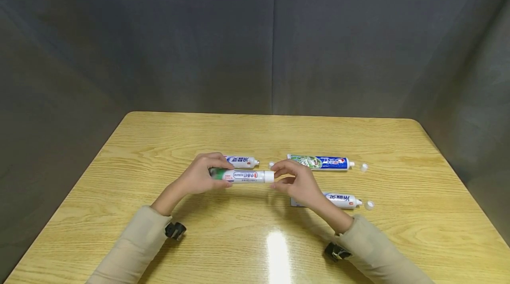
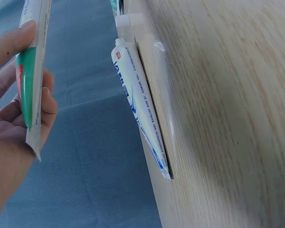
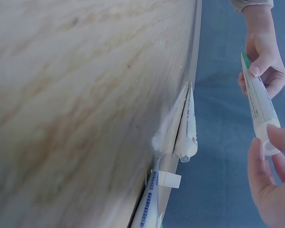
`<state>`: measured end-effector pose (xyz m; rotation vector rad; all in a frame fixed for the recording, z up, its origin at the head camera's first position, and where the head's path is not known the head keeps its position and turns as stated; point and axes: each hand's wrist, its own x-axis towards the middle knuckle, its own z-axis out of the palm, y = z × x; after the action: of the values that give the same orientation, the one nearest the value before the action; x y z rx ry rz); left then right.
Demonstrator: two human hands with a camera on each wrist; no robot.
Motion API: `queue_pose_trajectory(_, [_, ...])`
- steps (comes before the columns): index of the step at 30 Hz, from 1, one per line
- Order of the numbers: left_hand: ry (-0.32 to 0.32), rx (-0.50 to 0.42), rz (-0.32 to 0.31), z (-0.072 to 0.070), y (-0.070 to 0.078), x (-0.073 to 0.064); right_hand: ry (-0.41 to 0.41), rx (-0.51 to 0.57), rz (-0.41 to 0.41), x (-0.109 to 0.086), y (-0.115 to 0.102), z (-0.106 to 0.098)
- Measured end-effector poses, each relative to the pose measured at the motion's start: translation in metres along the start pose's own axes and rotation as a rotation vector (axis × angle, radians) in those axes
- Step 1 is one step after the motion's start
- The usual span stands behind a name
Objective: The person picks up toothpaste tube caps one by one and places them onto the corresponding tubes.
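A white and green toothpaste tube (image 1: pixel 248 176) is held level above the table, its white cap (image 1: pixel 268 177) on the right end. My left hand (image 1: pixel 203 173) grips the tube by its green tail, thumb on one face and fingers behind, as the left wrist view also shows of the green part (image 2: pixel 27 80). At the other end, my right hand (image 1: pixel 299 182) has thumb and fingertips around the cap (image 3: pixel 266 142), pinching it. Behind the held tube lies another white tube (image 1: pixel 241 162), uncapped and partly hidden by the left hand.
Right of the hands lies a blue and green tube (image 1: pixel 322 162) without its cap, a loose white cap (image 1: pixel 364 167) beside its nozzle. Nearer, a white uncapped tube (image 1: pixel 342 200) is partly covered by the right hand, with a cap (image 1: pixel 369 205) beside it. Another cap (image 1: pixel 272 164) lies mid-table.
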<state>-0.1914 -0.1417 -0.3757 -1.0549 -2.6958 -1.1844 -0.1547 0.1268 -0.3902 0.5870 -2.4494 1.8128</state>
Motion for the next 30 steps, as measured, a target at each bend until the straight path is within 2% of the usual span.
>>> queue_pose_trajectory(5, [0.0,-0.007,-0.002,0.0,0.0,0.0,0.003,0.027,-0.005,0.0,0.0,0.002])
queue_pose_trajectory(15, [-0.002,-0.025,-0.003,-0.001,0.002,-0.002,-0.012,-0.08,0.005,-0.001,0.001,0.0])
queue_pose_trajectory(27, [0.004,-0.026,-0.021,-0.001,0.002,-0.002,-0.014,-0.095,0.024,0.0,-0.002,-0.001])
queue_pose_trajectory(30, [0.0,-0.032,-0.024,-0.001,0.002,-0.002,-0.016,-0.101,0.047,-0.002,-0.018,-0.001])
